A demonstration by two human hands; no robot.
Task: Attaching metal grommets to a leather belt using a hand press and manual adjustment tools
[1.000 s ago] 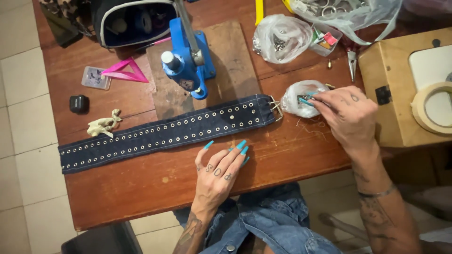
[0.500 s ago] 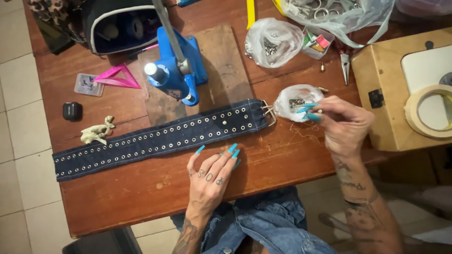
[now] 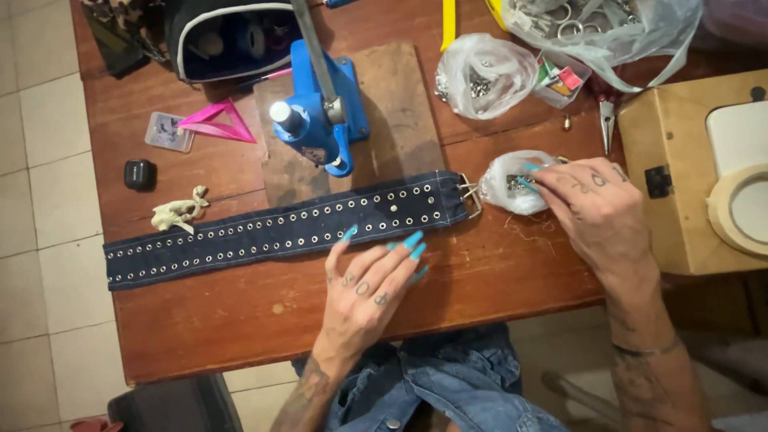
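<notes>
A long dark denim belt (image 3: 264,228) studded with rows of metal eyelets lies across the wooden table (image 3: 240,320), with a metal buckle (image 3: 470,194) at its right end. My left hand (image 3: 368,288) rests flat on the table with fingers spread, its fingertips touching the belt's near edge. My right hand (image 3: 596,212) reaches its fingertips into a small clear plastic bag (image 3: 508,182) of metal bits beside the buckle. Whether the fingers pinch a piece inside is hidden. A blue hand press (image 3: 320,116) stands on a wooden board (image 3: 400,112) just behind the belt.
A larger bag of metal parts (image 3: 484,76), a small clear box (image 3: 560,78) and pliers (image 3: 606,120) lie at the back right. A wooden box (image 3: 680,192) with a tape roll (image 3: 740,210) sits right. A pink triangle (image 3: 214,122), black case (image 3: 232,40), small black object (image 3: 140,174) and scrap (image 3: 180,210) lie left.
My right hand has stayed at the small bag, fingertips working inside it. My left hand keeps resting by the belt. The view has shifted slightly.
</notes>
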